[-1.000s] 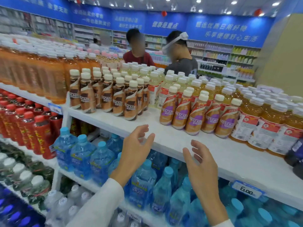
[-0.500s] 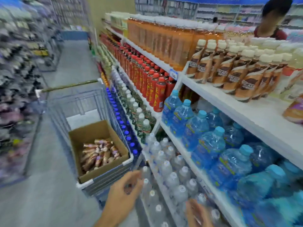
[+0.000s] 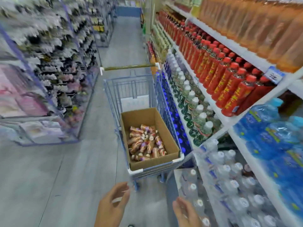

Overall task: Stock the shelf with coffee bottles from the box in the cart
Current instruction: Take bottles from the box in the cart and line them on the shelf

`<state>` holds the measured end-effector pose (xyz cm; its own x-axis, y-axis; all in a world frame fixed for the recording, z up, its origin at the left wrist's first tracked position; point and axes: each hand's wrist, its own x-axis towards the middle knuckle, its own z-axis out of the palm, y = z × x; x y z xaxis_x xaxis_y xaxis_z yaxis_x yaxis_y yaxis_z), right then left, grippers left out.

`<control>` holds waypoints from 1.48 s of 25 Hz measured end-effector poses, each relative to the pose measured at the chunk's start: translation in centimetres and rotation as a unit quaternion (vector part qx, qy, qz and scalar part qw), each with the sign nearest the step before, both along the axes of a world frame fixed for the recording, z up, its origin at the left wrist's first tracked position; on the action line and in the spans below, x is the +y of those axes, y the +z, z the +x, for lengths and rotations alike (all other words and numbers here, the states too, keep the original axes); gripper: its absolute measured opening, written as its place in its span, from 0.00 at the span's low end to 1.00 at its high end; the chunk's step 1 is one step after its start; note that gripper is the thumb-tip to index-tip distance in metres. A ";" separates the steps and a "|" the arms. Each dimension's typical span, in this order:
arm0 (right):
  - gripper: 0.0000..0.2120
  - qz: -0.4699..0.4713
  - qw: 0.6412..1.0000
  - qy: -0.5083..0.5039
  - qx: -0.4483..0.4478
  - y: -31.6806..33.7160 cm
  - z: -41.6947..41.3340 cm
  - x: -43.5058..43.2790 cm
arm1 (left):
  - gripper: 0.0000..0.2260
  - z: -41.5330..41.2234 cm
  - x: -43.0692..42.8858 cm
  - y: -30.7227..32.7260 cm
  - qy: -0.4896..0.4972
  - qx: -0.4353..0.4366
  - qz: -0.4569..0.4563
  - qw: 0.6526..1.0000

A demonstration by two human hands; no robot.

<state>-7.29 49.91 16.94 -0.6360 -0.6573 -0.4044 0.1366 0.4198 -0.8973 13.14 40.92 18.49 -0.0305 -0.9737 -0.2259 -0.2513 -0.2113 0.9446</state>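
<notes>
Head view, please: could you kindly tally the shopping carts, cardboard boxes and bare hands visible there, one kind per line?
Shopping cart: 1
Cardboard box: 1
Hands: 2, the left hand and the right hand, both empty
Total: 4
The coffee bottles heaped in the box are too blurred to count.

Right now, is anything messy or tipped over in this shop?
Yes: the small brown-and-purple coffee bottles lie jumbled on their sides in the open brown cardboard box inside the blue wire shopping cart, pointing every way. The red-capped red bottles on the white shelf stand in tidy rows.
</notes>
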 end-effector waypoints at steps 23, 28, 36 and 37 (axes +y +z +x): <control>0.07 0.118 0.987 0.093 -0.055 -2.8 -9.0 -25.8 | 0.08 -8.0 -24.0 -4.8 -0.046 -0.071 0.082 0.993; 0.07 0.159 0.976 0.137 -0.055 -4.5 -11.5 -30.6 | 0.09 -10.8 -28.0 -8.0 -0.060 -0.085 0.120 0.987; 0.08 0.249 0.959 0.114 -0.080 -8.3 -10.2 -34.5 | 0.21 -14.1 -39.9 -22.6 -0.118 -0.217 0.241 0.939; 0.07 0.257 0.958 0.098 -0.087 -9.1 -9.9 -35.1 | 0.25 -14.4 -41.3 -25.0 -0.129 -0.236 0.270 0.924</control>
